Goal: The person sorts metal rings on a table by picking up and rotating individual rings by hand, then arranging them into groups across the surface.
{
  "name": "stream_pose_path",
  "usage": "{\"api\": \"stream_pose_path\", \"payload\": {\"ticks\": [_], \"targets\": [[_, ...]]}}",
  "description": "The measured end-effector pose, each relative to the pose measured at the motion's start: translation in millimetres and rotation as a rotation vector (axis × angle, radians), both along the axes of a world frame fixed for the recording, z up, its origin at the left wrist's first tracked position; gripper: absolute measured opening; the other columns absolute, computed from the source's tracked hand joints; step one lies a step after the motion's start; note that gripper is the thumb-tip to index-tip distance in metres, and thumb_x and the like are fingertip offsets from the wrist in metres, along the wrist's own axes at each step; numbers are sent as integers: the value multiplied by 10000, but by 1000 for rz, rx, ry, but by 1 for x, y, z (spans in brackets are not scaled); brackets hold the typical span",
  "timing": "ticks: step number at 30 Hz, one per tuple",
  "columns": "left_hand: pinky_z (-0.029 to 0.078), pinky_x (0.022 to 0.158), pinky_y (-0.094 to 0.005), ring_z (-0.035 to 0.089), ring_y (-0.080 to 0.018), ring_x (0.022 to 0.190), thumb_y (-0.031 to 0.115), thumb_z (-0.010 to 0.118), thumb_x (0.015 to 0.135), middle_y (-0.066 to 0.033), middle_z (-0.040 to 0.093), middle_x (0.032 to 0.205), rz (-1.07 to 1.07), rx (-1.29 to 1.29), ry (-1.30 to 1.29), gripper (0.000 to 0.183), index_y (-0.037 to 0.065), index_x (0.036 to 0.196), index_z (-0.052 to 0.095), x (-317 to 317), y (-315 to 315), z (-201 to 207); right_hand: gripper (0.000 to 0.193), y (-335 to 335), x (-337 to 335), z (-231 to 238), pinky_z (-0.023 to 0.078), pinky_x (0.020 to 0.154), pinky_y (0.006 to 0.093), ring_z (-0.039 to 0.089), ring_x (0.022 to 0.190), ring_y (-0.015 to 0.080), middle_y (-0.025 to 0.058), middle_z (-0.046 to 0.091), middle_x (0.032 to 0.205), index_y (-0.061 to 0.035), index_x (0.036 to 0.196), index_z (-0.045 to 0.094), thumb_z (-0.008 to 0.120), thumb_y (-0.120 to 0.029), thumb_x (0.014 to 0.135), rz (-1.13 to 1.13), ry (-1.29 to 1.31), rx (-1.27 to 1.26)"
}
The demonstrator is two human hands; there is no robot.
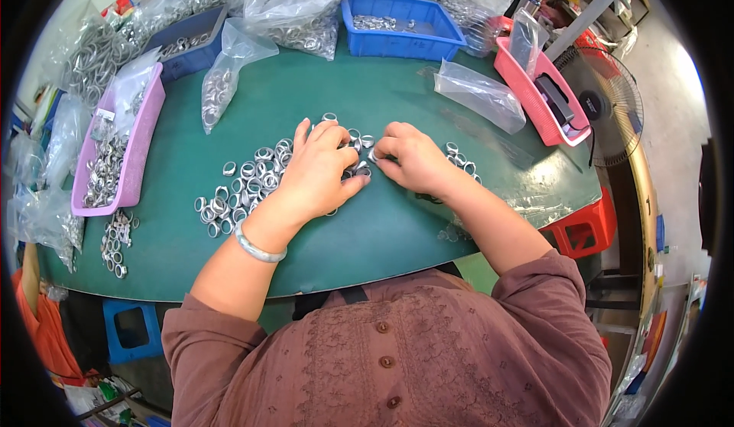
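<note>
A loose pile of silver-coloured metal rings (248,186) lies on the green table in front of me. My left hand (319,168) rests palm down over the pile's right part, fingers apart, covering several rings. Just right of it, the thumb and fingertips of my right hand (413,159) are pinched on one ring (372,155), partly hidden by the fingers. A smaller group of rings (462,159) lies beyond my right wrist, partly covered by the forearm.
A purple basket (149,140) of small metal parts stands at left, with more parts (117,240) beside it. Blue trays (405,43) and bags of rings (306,33) line the back. A clear bag (480,94), pink basket (550,121) and fan (604,106) are at right.
</note>
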State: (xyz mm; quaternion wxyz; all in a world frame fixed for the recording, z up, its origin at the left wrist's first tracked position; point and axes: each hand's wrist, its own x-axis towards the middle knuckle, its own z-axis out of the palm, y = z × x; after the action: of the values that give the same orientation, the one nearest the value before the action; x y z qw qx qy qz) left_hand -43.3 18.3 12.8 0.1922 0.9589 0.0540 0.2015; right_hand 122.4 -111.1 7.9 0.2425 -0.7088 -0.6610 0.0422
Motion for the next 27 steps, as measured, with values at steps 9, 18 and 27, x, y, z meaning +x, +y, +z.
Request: {"api": "stream_pose_path", "payload": {"ticks": [9, 18, 27], "targets": [[284, 1025, -529, 529, -269, 984, 181, 727, 735, -67, 555, 926, 135, -26, -171, 188, 51, 766, 596, 4, 14, -1, 174, -14, 18, 40, 463, 832, 408, 538, 961, 323, 132, 550, 953, -53, 879, 619, 664, -145, 738, -84, -153, -259], [285, 1010, -564, 530, -263, 970, 175, 693, 768, -74, 554, 876, 198, -66, -219, 159, 42, 784, 608, 3, 22, -1, 121, 18, 12, 12, 475, 768, 406, 575, 880, 328, 122, 584, 939, -45, 895, 610, 630, -47, 776, 138, -33, -77], [298, 1005, -515, 546, -273, 917, 163, 682, 786, -74, 568, 881, 268, -32, -217, 137, 48, 793, 608, 1, 31, -2, 132, -2, 37, 41, 463, 812, 409, 558, 946, 321, 122, 586, 995, -45, 867, 616, 649, -85, 746, 20, -185, -262]]}}
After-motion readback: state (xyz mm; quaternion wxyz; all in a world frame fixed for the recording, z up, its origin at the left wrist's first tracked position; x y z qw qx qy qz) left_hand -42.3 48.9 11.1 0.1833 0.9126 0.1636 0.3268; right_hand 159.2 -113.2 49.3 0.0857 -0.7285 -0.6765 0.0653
